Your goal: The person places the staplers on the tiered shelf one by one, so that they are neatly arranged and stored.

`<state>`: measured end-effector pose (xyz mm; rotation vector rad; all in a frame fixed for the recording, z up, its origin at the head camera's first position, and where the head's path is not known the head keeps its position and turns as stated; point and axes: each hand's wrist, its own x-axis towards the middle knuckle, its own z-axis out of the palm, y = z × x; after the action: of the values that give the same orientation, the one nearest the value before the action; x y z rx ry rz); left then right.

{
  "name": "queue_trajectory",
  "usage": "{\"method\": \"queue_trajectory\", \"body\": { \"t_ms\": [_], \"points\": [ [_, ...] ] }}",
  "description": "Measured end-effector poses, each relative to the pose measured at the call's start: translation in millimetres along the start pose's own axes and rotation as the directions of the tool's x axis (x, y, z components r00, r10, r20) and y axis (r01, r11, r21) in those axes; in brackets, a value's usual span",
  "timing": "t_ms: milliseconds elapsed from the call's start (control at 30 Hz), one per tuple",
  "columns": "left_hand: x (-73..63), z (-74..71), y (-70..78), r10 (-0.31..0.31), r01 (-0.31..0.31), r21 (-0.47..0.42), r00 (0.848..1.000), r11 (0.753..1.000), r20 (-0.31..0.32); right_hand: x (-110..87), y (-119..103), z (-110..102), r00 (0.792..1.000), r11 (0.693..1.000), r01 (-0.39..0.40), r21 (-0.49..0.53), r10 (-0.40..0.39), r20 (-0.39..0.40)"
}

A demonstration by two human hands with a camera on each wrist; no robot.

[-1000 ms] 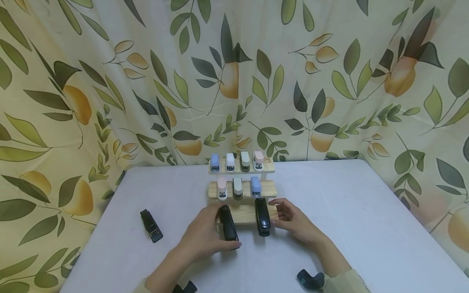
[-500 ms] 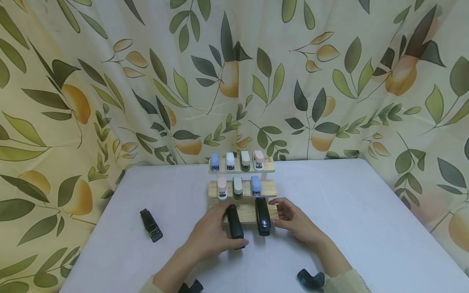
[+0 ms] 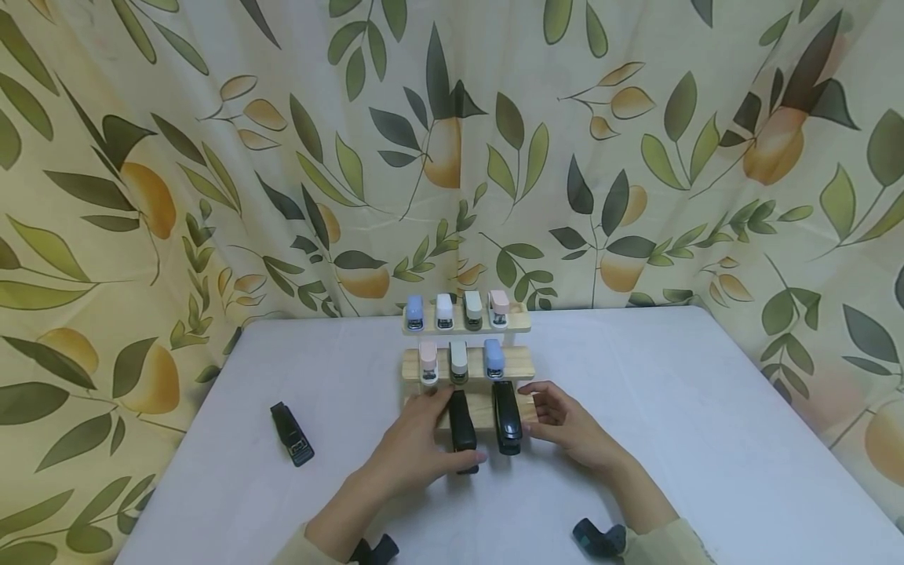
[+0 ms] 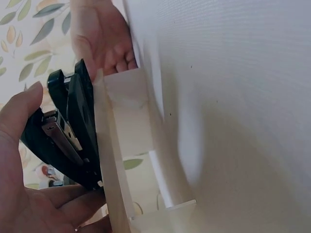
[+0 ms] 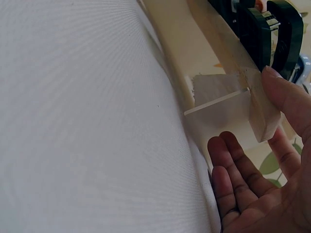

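My left hand (image 3: pixel 410 447) holds a black stapler (image 3: pixel 462 424) lengthwise, thumb at its near end and fingers at its far end. This stapler lies over the lowest wooden shelf (image 3: pixel 482 416) of a stepped rack; its metal inner part (image 4: pixel 60 138) shows in the left wrist view. Beside it on that shelf stands a second black stapler (image 3: pixel 506 420). My right hand (image 3: pixel 575 431) pinches the shelf's right end, thumb on the wooden board (image 5: pixel 266 121) and index finger partly hidden behind it. Its other fingers curl loosely beside the clear support (image 5: pixel 218 111).
The rack's middle shelf (image 3: pixel 521 365) bears pink, grey and blue mini staplers; several more line the top shelf (image 3: pixel 520 318). Another black stapler (image 3: pixel 292 434) lies at left on the white table (image 3: pixel 706 439). A leaf-patterned curtain (image 3: pixel 523 196) hangs behind. Dark devices (image 3: pixel 599 540) sit at the wrists.
My left hand has moved right and slightly forward with the black stapler, which now stands straighter and closer to the second one. My right hand stays at the shelf's end.
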<state>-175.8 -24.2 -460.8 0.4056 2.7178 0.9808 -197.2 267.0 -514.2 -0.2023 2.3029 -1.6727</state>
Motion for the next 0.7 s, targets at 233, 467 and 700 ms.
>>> {"method": "queue_trajectory", "body": {
  "t_ms": [233,467,700],
  "points": [
    [4.4,1.7,-0.7,0.034,-0.034,-0.017,0.999,0.999,-0.001,0.0,-0.1,-0.2,1.0,1.0,-0.001,0.0,0.001,-0.001],
    [7.2,3.7,0.1,0.046,-0.046,-0.025,0.999,0.999,0.007,-0.1,0.1,-1.1,1.0,1.0,0.005,0.004,-0.005,0.009],
    [5.4,5.7,2.4,0.071,-0.071,-0.019,0.997,0.997,-0.012,0.4,0.6,-0.2,1.0,1.0,0.009,0.01,-0.009,0.017]
  ]
}}
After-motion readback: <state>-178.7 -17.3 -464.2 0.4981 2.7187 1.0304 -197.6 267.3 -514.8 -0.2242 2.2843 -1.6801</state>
